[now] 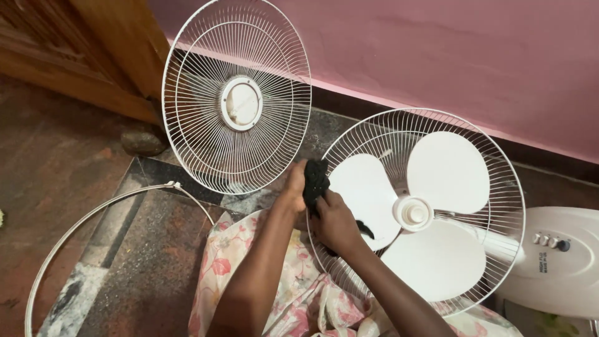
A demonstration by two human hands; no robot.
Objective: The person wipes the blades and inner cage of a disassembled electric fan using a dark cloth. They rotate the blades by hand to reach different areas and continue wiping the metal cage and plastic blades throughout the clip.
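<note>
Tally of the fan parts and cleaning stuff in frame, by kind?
Wire grilles: 2, the loose front grille against the wall and the rear grille on the fan
Fan blades: 3
Grille rim ring: 1
Fan base: 1
Black cloth: 1, in the left hand and right hand
Total: 8

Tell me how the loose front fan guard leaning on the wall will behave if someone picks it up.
The front guard is thin white wire with open gaps, so it is probably light for its size. It stands on its edge against the pink wall, so a nudge may tip or roll it. The thin spokes might flex slightly.
</note>
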